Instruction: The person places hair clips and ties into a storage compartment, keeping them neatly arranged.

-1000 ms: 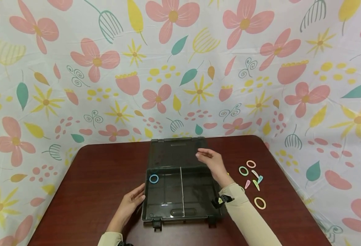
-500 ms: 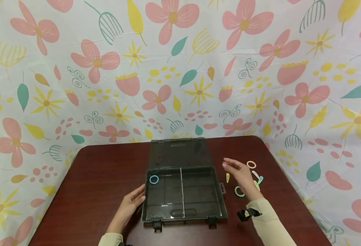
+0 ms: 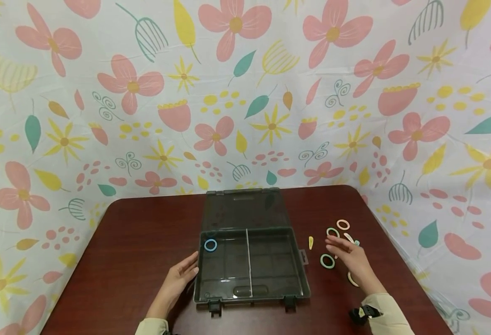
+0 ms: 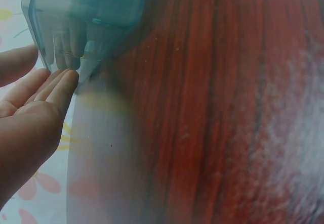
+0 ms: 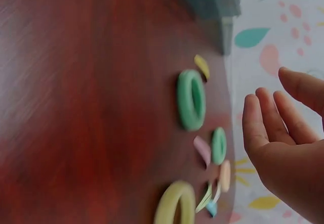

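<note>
A see-through grey plastic box (image 3: 270,265) lies with its lid (image 3: 245,207) folded back. A thin divider (image 3: 248,263) splits its inside in two. In the left compartment's far corner sits a blue hair tie (image 3: 210,245). My left hand (image 3: 176,279) touches the box's left wall with nearly straight fingers, as the left wrist view also shows. My right hand (image 3: 354,263) hovers over the hair accessories with relaxed fingers and nothing in them. Around it lie two green hair ties (image 3: 327,261), a peach hair tie (image 3: 343,224), a yellow hair tie (image 5: 174,204) and several snap clips.
A yellow snap clip (image 3: 310,242) lies just right of the box, and a pink snap clip (image 5: 202,150) lies between the green hair ties. Two latches (image 3: 215,308) stick out from the box's front edge. Flowered cloth (image 3: 245,93) hangs behind the brown table (image 3: 153,223).
From above the box, my right hand has moved right and towards me, over the hair accessories. My left hand has stayed at the box's left wall.
</note>
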{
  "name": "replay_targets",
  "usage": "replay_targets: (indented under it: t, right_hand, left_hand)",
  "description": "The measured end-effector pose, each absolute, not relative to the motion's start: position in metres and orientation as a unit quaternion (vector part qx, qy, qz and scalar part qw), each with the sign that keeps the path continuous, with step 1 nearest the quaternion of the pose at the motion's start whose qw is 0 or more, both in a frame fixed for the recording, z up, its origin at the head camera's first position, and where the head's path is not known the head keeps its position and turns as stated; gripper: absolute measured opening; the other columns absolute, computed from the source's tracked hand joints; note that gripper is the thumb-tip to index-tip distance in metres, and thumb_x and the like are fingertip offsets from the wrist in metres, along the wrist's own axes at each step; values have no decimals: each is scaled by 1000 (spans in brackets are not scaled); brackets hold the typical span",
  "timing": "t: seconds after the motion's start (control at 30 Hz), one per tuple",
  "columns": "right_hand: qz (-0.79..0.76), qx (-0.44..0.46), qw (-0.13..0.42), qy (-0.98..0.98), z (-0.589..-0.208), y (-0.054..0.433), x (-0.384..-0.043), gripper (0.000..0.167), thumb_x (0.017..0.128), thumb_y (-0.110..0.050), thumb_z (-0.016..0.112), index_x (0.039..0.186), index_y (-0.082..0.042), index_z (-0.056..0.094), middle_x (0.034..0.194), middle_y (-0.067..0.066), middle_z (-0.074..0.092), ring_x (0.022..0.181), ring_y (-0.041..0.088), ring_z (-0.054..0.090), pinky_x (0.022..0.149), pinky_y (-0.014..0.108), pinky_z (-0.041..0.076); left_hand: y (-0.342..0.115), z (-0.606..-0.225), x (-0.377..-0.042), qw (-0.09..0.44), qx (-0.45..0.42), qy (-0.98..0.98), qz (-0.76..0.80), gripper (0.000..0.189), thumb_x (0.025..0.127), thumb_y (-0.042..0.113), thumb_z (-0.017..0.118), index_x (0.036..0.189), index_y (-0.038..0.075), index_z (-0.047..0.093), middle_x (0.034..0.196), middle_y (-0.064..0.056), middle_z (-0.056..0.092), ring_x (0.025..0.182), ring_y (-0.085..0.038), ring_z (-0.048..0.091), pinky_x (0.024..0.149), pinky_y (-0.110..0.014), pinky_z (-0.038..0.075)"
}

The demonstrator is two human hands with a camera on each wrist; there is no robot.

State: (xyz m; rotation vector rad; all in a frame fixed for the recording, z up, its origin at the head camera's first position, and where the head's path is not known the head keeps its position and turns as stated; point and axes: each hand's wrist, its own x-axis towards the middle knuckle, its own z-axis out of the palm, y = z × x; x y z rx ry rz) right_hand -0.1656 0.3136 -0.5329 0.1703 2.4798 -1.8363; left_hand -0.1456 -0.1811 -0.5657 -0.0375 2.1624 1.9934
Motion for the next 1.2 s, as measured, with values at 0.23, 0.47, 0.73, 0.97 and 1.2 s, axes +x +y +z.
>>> replay_targets:
  t: [0.23,0.47,0.73,0.97,1.2]
  right_hand:
    - [-566,72,55,819,-541,325,-159,61,93,-31,65,142,-2,46,135,13,56,119,8,54,97,30,46]
    - [-552,72,77,827,-549,329,-158,58,92,-24,68,141,0,47,138,18,52,103,-6,56,85,19,48]
    - [-540,63,56,837,-555,326,-158,53,88,-15,71,135,3,53,132,21,56,100,2,60,78,19,52]
    - [-497,66,39,864,-562,323,-158,46,87,-12,72,129,4,59,125,22,60,96,14,65,73,22,53]
    - [-440,61,-3,896,-568,318,-160,35,85,-6,72,118,4,66,110,22,67,86,18,66,65,22,52]
  left_hand:
    - [-181,-565,-147,109,-20,723,682,52,96,2,56,146,4,41,146,-21,41,134,-35,40,103,-43,43]
    - [-180,-563,-147,105,-22,722,684,52,96,1,56,146,3,41,146,-21,41,134,-35,40,102,-43,43]
    - [-180,-563,-148,97,-23,723,683,51,95,0,56,145,3,42,145,-21,42,133,-35,41,103,-43,43]
    - [-180,-562,-147,103,-21,722,683,51,96,0,55,145,2,41,145,-22,42,134,-35,40,102,-42,43]
    - [-181,-564,-145,110,-13,731,674,51,97,3,55,146,1,40,145,-23,41,133,-37,40,102,-42,44]
